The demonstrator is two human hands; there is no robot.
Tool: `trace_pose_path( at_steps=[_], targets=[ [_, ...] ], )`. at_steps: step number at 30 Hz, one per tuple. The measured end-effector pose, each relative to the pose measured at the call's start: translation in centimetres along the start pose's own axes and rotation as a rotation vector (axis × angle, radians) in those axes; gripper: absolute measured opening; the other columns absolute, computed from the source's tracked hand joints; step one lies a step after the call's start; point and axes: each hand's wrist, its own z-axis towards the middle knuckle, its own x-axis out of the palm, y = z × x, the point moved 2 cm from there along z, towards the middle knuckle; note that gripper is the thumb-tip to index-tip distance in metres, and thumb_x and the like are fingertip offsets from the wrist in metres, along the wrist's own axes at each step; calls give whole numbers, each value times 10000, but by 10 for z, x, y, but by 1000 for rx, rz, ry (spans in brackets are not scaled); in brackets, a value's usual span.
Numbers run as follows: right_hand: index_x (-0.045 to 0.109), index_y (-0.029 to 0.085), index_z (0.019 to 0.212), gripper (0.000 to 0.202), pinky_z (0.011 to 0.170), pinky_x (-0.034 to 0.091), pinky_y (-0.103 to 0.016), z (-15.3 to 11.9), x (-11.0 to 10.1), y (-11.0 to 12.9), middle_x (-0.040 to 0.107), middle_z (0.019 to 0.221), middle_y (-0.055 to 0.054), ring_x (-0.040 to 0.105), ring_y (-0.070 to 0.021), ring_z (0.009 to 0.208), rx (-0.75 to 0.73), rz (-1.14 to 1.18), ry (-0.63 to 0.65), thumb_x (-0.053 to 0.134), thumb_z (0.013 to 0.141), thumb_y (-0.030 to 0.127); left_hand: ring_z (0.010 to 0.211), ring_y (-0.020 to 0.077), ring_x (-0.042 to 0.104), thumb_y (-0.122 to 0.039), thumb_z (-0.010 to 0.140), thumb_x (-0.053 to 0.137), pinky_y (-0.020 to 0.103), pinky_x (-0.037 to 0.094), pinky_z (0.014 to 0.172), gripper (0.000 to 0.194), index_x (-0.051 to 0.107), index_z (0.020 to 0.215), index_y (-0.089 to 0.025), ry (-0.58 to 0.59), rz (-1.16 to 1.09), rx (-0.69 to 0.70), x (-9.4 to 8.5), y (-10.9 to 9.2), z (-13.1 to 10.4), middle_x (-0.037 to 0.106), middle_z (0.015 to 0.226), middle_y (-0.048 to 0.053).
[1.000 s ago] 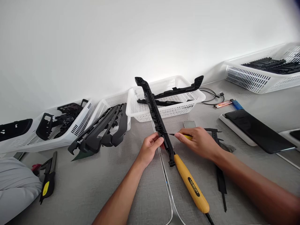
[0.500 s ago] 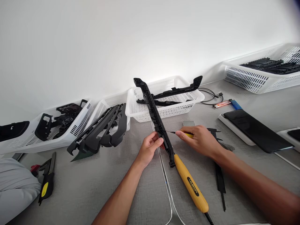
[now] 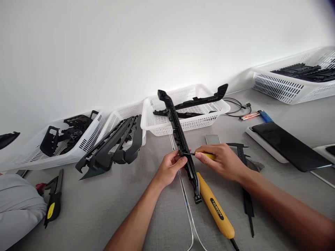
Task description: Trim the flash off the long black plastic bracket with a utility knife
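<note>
Black strip [image 3: 178, 134]: centre of the frame, slanting from upper left to lower right.
Left hand [image 3: 170, 168]: gripping the strip below its middle, thumb on the near face.
Right hand [image 3: 222, 161]: fingers closed around a yellow-handled pick [image 3: 210, 156], its thin tip at the strip; contact too small to tell.
Thick yellow tool [image 3: 216, 206]: lower right of centre, just beside the strip's near end.
White basket [image 3: 201, 122]: upper centre, behind the strip, at least 2 black parts [image 3: 204, 101] inside.

Wkshp bench [image 3: 91, 209], blk pts [image 3: 300, 71] in baskets [image 3: 274, 85], calipers [image 3: 248, 204]
</note>
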Motion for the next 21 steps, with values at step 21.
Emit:
trace_pose_path(
  at_steps=[21],
  targets=[
    [747, 188, 879, 539, 641, 390, -273, -1, 1, -3, 718, 750, -56, 591, -147, 637, -32, -83, 62, 418, 1076, 568, 858, 215, 704, -539, 880, 792, 283, 547, 744, 498, 780, 1236, -190, 26, 4, -17, 0, 2, 0, 789, 1029, 92]
  ],
)
